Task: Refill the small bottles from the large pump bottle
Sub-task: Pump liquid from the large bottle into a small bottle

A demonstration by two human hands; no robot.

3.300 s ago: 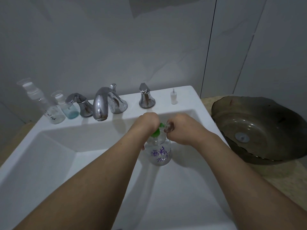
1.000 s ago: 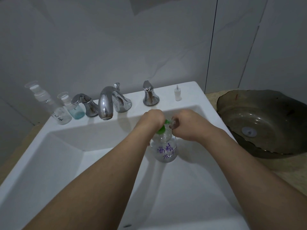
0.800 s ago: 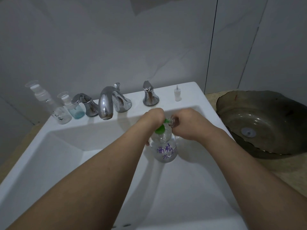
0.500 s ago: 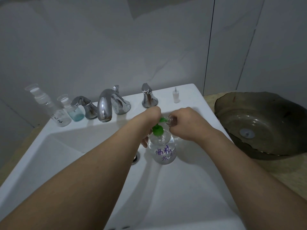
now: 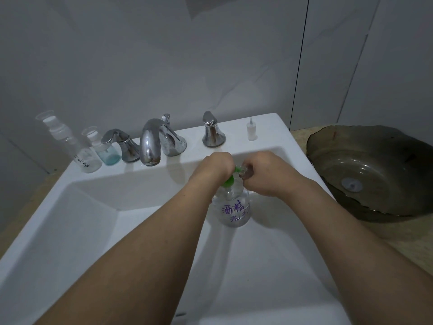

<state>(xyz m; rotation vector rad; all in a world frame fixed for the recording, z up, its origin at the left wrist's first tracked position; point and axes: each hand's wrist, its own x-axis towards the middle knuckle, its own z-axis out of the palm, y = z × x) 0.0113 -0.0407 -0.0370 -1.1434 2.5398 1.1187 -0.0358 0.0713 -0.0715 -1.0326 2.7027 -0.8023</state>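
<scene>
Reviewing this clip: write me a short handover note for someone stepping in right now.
Left hand sits on the green pump head of the large pump bottle, standing in the white sink. Right hand holds a small bottle at the spout. How full it is cannot be seen. Two small bottles wait on the ledge left of the faucet; a white nozzle cap stands on the right.

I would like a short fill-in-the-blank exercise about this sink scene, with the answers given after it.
1. The pump head of the large pump bottle is coloured ____.
2. The left hand rests on the bottle's ____.
3. The small bottle beside the tap handle holds ____ liquid.
4. The right hand holds a small bottle at the pump's ____.

Answers: green; pump; blue; spout
</scene>
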